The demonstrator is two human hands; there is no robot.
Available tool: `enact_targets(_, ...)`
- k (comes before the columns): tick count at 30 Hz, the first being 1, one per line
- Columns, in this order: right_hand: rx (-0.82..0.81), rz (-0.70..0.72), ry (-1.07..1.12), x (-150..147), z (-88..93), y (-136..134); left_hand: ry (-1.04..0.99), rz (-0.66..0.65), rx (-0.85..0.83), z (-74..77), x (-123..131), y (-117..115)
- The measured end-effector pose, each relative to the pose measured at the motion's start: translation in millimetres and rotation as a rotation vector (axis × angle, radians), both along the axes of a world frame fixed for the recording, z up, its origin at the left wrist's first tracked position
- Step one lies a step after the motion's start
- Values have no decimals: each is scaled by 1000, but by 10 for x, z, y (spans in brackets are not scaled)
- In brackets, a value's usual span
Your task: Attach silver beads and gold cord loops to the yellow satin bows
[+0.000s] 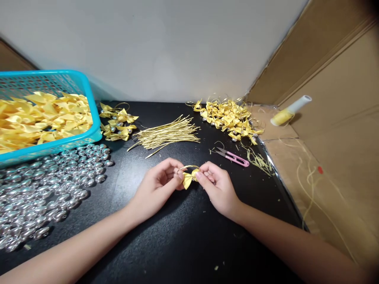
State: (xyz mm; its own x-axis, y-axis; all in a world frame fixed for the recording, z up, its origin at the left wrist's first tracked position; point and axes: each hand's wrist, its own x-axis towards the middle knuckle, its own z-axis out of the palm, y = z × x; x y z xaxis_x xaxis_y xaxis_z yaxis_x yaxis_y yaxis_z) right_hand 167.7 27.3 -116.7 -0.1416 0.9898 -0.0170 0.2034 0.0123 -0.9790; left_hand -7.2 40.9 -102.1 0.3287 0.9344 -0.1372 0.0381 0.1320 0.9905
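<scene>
Between my two hands, over the middle of the black table, is a small yellow ribbon bow (187, 180) with a loop of gold wire (189, 166) arching above it. My left hand (161, 182) pinches the bow's left side between thumb and fingers. On the other side, my right hand (217, 185) grips the bow's right end, thumb in front. A bit of silver shows at the bow's centre, mostly hidden by the right thumb. Just beyond my hands lies a bundle of gold twist ties (168, 135).
A blue basket (95, 118) of yellow bows stands at the left, behind many silver beads (59, 185). Finished-looking bows (118, 122) lie beside it, with a larger pile (227, 116) at back right. Pink thread snips (233, 157), thread scraps (260, 161) and a thread spool (286, 114) are rightward.
</scene>
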Motion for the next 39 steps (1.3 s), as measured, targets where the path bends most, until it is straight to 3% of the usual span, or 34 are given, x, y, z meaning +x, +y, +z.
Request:
enact_targets(23,91,-17,-55,-44,-26,-46,128,-43,162,-16,0,-74)
enact_targets(31,90,-36,-44,-40,-35,-43,339,-58,388,0,-29,-57)
enact_targets(39,142,-7,-24,-13,2,-51,254,-7,241,-24,-15,-53)
